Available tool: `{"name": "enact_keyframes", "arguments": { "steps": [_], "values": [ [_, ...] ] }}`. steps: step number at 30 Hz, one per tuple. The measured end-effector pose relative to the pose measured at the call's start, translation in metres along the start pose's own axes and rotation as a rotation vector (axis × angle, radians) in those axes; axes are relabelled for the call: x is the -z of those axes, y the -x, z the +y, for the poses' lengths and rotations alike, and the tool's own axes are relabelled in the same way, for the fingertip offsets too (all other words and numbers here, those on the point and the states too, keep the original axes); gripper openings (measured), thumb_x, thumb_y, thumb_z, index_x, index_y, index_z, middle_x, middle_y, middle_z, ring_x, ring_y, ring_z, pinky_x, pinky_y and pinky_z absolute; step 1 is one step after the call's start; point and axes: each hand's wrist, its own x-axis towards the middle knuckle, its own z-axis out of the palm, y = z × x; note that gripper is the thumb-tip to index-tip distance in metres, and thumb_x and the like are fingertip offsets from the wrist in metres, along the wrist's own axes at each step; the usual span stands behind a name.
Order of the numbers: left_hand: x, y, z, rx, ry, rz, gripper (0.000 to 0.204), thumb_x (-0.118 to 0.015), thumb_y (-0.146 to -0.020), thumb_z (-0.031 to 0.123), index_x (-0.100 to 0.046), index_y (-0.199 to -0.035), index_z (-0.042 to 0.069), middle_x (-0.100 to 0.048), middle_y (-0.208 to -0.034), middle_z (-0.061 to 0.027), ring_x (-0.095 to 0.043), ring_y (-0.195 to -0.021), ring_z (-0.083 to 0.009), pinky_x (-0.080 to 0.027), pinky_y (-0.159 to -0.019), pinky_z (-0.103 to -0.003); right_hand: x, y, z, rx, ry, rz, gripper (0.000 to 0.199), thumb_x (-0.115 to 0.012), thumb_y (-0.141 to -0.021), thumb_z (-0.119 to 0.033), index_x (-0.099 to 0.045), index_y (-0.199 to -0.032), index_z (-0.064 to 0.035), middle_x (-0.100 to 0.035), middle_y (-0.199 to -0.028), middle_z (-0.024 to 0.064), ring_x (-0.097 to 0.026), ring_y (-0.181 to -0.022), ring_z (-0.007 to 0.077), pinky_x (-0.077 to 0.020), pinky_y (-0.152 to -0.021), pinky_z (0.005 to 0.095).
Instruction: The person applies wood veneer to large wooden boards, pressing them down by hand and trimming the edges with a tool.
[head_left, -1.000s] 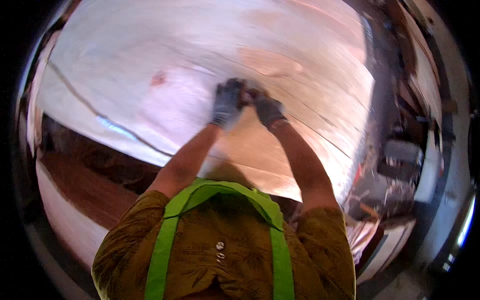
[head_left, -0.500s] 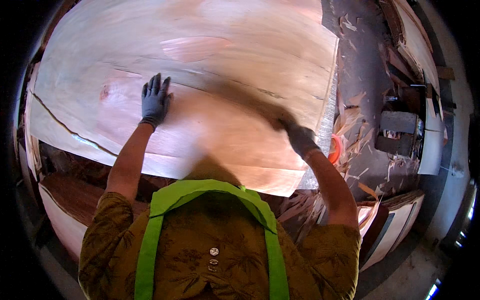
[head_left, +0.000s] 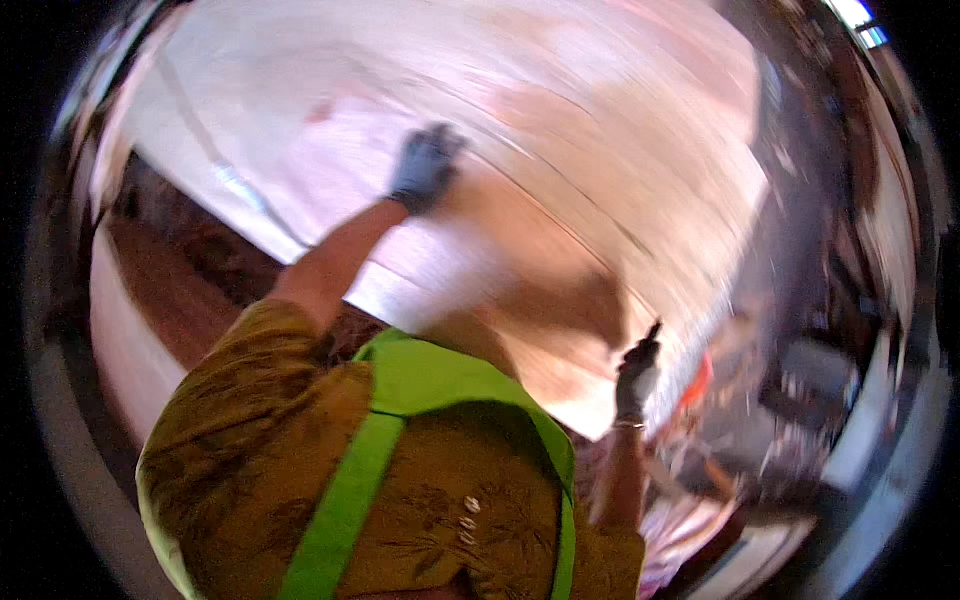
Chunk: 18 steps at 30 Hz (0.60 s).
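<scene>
Fingers: left hand (head_left: 425, 167) flat on veneer sheet (head_left: 560, 130) | right hand (head_left: 637, 372) — at sheet's edge, grip unclear

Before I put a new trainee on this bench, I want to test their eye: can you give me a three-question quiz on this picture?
1. True or false: both hands wear gloves.
2. Which hand lies flat on the veneer sheet? A) left B) right C) neither
3. Fill in: the right hand is at the sheet's ____ edge.

Key:
1. True. The left hand and the right hand are both in dark gloves.
2. A. The left hand rests spread on the pale sheet, arm stretched out.
3. Near right edge. Whether its grip has closed on the edge is too blurred to tell.
</scene>
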Motion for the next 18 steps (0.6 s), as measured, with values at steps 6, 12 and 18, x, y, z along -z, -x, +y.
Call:
{"name": "enact_keyframes", "arguments": {
  "steps": [6,12,18],
  "values": [
    [0.004,0.014,-0.014,0.076,0.181,0.104,0.059,-0.049,-0.083,0.032,-0.031,-0.135,0.01,-0.028,-0.139,-0.0184,-0.025,-0.13,-0.0321,-0.014,-0.107,-0.049,-0.244,-0.026,-0.108,0.303,0.457,-0.456,0.051,-0.038,-0.091,-0.013,-0.023,-0.14,-0.0145,-0.053,-0.077,0.0121,-0.056,-0.06,0.0204,-0.0449,-0.047,0.033],
    [0.012,0.028,-0.048,0.086,0.301,0.162,0.046,-0.053,-0.079,0.031,-0.051,-0.117,0.004,-0.044,-0.127,-0.0151,-0.035,-0.122,-0.0308,-0.02,-0.105,-0.047,-0.282,-0.022,-0.119,0.259,0.953,-0.305,0.073,-0.059,-0.078,-0.019,-0.02,-0.14,-0.018,-0.063,-0.088,0.0156,-0.062,-0.075,0.033,-0.0468,-0.055,0.0431],
    [0.019,0.057,-0.227,0.406,-0.089,0.159,0.025,-0.05,-0.075,0.015,-0.061,-0.097,0.01,-0.056,-0.11,-0.0076,-0.046,-0.109,-0.0242,-0.029,-0.099,-0.046,-0.354,-0.016,-0.161,0.269,1.012,-0.318,0.042,-0.046,-0.087,-0.02,-0.038,-0.129,-0.0144,-0.062,-0.082,0.0207,-0.06,-0.07,0.038,-0.0428,-0.054,0.0496]
  ]
}}
